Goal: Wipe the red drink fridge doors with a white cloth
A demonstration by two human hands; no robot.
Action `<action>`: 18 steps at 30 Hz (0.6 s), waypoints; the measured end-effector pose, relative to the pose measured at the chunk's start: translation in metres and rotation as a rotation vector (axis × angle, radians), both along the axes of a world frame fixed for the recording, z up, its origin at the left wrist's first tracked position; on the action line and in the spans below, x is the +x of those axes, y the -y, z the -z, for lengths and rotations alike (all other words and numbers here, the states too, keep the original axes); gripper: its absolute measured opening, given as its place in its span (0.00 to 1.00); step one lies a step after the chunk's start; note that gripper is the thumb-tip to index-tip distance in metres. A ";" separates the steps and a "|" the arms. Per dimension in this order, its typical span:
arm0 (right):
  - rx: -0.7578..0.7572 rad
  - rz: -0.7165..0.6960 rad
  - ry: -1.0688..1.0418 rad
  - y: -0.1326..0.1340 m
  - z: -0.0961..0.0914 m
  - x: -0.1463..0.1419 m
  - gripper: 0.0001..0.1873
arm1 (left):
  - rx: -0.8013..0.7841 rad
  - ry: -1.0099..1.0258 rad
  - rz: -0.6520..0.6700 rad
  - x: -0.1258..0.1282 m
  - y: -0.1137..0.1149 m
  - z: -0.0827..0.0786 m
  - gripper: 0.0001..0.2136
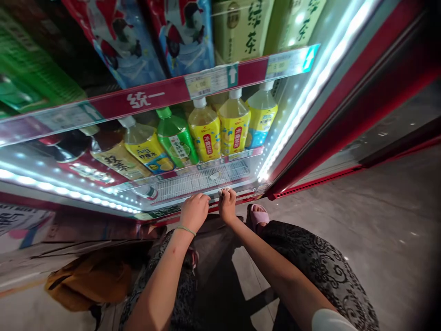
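Note:
My right hand [227, 205] is closed on a small white, crumpled-looking thing [221, 190] at the front sill of a lit drinks cooler. Its exact kind is too small to make out. Just to the left, my left hand [195, 210] is at the same sill with its fingers curled; the back of the hand hides whatever they may hold. Beyond both hands lies the cooler's white wire bottom rack [203, 177], with a small pale tag [214, 175] on it. A bottle lying at the rack's left end [149, 191] shows in part.
Bottled drinks [205, 131] line the shelf above the rack, and cartons [241, 32] stand higher up. Bright light strips [310, 92] run along the cooler's sides. An orange-brown bag [87, 280] lies on the floor at left. My pink sandal [260, 216] is close to the red base.

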State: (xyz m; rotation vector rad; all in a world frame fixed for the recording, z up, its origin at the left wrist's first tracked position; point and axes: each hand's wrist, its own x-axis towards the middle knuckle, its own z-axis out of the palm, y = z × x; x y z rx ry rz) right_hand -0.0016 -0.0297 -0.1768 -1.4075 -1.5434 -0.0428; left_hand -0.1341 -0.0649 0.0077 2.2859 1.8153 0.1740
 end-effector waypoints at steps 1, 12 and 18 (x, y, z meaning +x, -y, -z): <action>0.002 -0.009 -0.004 0.002 0.000 -0.013 0.15 | 0.000 -0.004 -0.023 -0.010 0.003 0.000 0.13; 0.018 -0.125 -0.001 0.027 -0.010 -0.150 0.16 | 0.056 0.004 -0.363 -0.135 0.039 -0.008 0.12; 0.019 -0.186 0.101 0.033 -0.016 -0.195 0.15 | 0.102 0.044 -0.477 -0.187 0.059 -0.012 0.13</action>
